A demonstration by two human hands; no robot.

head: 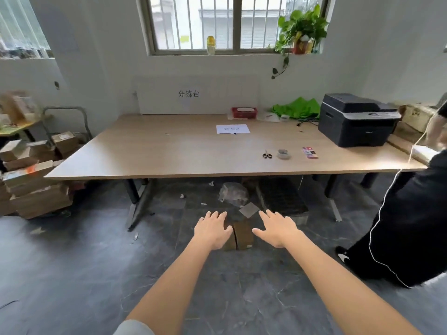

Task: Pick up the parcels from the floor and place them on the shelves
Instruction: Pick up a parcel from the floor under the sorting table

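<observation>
Grey stone-patterned floor (72,274) fills the lower half of the view, and a long wooden table (169,151) stands against the white wall under a barred window (237,22). A small brown cardboard parcel (242,234) lies on the floor just in front of the table, near its middle. Both arms reach down toward it. The left hand (212,229) is spread flat with fingers apart, its thumb side overlapping the parcel's left edge; whether it touches the cardboard I cannot tell. The right hand (278,228) is also spread wide and holds nothing, just right of the parcel. On the table sit a dark printer (355,119) at the right end, scissors (267,155), a tape roll (283,154) and a sheet of paper (232,128) near the back. A stack of cardboard boxes (36,180) rests on the floor left of the table. A crumpled plastic bag (233,193) lies under the table. Another person in black trousers (399,233) stands at the table's right end.
</observation>
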